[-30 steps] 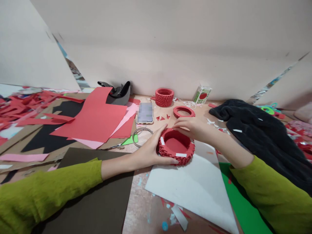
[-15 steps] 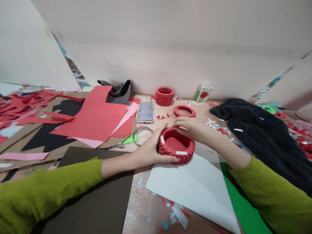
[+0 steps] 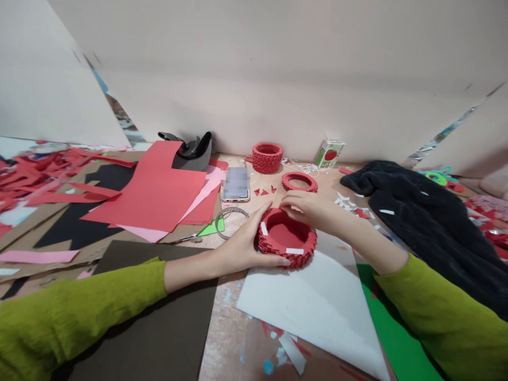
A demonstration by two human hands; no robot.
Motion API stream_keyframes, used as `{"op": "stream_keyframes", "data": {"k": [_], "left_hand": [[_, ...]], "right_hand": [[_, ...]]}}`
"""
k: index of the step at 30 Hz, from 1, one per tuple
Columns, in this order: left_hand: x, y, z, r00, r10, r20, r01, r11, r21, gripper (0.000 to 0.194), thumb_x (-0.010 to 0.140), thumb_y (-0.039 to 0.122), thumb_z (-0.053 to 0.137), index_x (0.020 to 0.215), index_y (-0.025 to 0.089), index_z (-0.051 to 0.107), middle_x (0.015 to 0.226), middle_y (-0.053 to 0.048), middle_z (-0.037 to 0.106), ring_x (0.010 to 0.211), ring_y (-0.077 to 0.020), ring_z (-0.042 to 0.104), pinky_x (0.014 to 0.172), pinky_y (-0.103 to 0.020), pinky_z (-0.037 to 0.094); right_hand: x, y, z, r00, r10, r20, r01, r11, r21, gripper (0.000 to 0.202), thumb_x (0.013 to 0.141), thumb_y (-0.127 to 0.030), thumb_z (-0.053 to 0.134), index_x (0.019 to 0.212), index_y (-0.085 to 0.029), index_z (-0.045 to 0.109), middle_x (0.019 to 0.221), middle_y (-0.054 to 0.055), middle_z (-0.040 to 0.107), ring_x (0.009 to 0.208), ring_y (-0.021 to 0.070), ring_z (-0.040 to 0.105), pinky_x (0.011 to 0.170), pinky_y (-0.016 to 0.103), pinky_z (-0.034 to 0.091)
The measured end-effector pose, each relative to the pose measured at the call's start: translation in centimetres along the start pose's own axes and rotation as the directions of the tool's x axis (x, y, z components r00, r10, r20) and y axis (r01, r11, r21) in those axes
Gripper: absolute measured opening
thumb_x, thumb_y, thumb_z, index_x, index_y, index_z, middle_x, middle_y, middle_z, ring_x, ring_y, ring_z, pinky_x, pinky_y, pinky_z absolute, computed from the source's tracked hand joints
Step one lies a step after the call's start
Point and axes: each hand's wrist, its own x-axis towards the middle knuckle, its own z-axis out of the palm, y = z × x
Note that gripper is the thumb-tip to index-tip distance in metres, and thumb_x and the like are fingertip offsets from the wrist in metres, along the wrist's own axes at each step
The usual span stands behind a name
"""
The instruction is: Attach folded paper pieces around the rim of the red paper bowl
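A round red bowl-like piece [image 3: 288, 238] with a rough, layered paper wall and a flat red inside rests on a white sheet [image 3: 309, 301]. Two white strips [image 3: 295, 251] lie on its rim, at the front and the left. My left hand [image 3: 248, 243] wraps round its left side, thumb at the front and fingers behind. At the far rim is my right hand [image 3: 304, 207], fingers bent over the edge and gripping the wall; its fingertips are partly hidden. Beyond stand a taller red ring [image 3: 267, 159] and a thin red ring [image 3: 299, 182].
A phone [image 3: 236, 183], a metal bangle [image 3: 218, 225] and scissors [image 3: 186, 238] lie left of centre. Red sheets [image 3: 154, 196] cover the left. White strips, a juice box [image 3: 330, 152] and a dark cloth [image 3: 413, 217] are at the right. Behind rises a pale panel [image 3: 254, 79].
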Motion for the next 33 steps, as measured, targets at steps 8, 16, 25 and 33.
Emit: {"op": "stream_keyframes", "data": {"k": [8, 16, 25, 33], "left_hand": [[0.0, 0.2, 0.0, 1.000, 0.009, 0.008, -0.009, 1.000, -0.005, 0.120, 0.063, 0.058, 0.080, 0.155, 0.023, 0.010, 0.161, -0.015, 0.018, 0.148, -0.0346, 0.020, 0.120, -0.052, 0.023], [0.0, 0.3, 0.0, 0.999, 0.032, -0.002, -0.032, 0.999, -0.004, 0.119, 0.063, 0.058, 0.080, 0.155, 0.023, 0.013, 0.160, -0.015, 0.021, 0.147, -0.0356, 0.022, 0.120, -0.053, 0.021], [0.0, 0.4, 0.0, 1.000, 0.012, -0.003, -0.012, 1.000, -0.020, 0.120, 0.062, 0.057, 0.081, 0.155, 0.024, 0.013, 0.160, -0.016, 0.021, 0.147, -0.0353, 0.022, 0.119, -0.054, 0.024], [0.0, 0.4, -0.1, 1.000, 0.003, 0.007, -0.003, 1.000, -0.011, 0.122, 0.063, 0.058, 0.080, 0.155, 0.022, 0.009, 0.161, -0.017, 0.018, 0.147, -0.0348, 0.022, 0.119, -0.053, 0.023]], "right_hand": [[-0.4, -0.1, -1.4, 0.963, 0.263, 0.065, -0.250, 0.772, 0.584, 0.016, 0.090, -0.025, 0.056, 0.092, -0.018, 0.070, 0.090, 0.004, 0.072, 0.079, 0.0164, 0.063, 0.069, 0.027, 0.047], [-0.2, 0.0, -1.1, 0.846, 0.440, 0.301, -0.458, 0.312, 0.832, 0.021, 0.082, -0.038, 0.067, 0.085, -0.017, 0.072, 0.090, 0.005, 0.073, 0.083, 0.0174, 0.065, 0.075, 0.031, 0.049], [-0.3, 0.2, 0.9, 0.842, 0.468, 0.266, -0.434, 0.296, 0.851, 0.022, 0.075, -0.038, 0.077, 0.080, -0.018, 0.070, 0.084, 0.003, 0.072, 0.079, 0.0167, 0.065, 0.071, 0.029, 0.050], [-0.2, 0.1, 0.5, 0.796, 0.477, 0.373, -0.470, 0.099, 0.877, 0.021, 0.067, -0.031, 0.083, 0.078, -0.016, 0.073, 0.084, 0.005, 0.073, 0.078, 0.0172, 0.066, 0.075, 0.031, 0.052]]}}
